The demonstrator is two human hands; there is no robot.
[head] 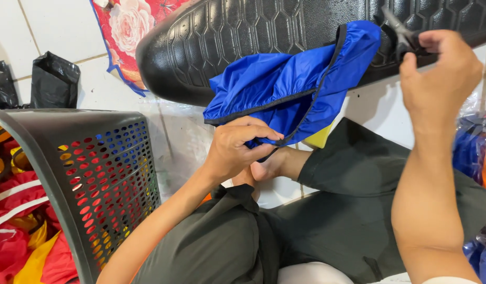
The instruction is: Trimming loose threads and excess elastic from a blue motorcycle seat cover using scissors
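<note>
The left hand [233,149] pinches the black elastic hem of a blue nylon cover [300,79], fingers closed on its lower edge. At two o'clock, the right hand [437,73] grips small black scissors [403,37] at the cover's upper corner. The cover drapes over a black motorcycle seat [243,31] spanning twelve o'clock. A grey perforated basket [85,173] crowds eight o'clock; bare white tile [185,126] lies between them.

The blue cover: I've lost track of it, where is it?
In the head view, upper centre: the blue cover drapes over the black seat, its lower edge pinched by the left hand.
</note>
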